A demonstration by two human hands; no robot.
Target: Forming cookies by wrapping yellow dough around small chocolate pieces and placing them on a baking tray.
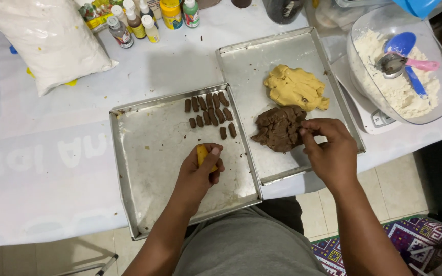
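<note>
The right hand (328, 148) pinches the brown dough lump (280, 128), which looks soft and tearable at its edge. The left hand (200, 171) is closed around a yellow dough piece (202, 153).

The person is showing two bare forearms, with no sleeves reaching into view, no watch, no bracelet and no rings that can be made out. The left hand (199, 171) and the right hand (329, 148) are both going ungloved, with short nails as far as the view is letting one tell. A grey garment of plain, smooth fabric is covering the lap and belly at the bottom of the view, its surface creasing slightly in soft folds. Just above it, a strip of darker, almost black cloth is showing at the edge of the grey. No printed markings are appearing on either piece of clothing.
</note>
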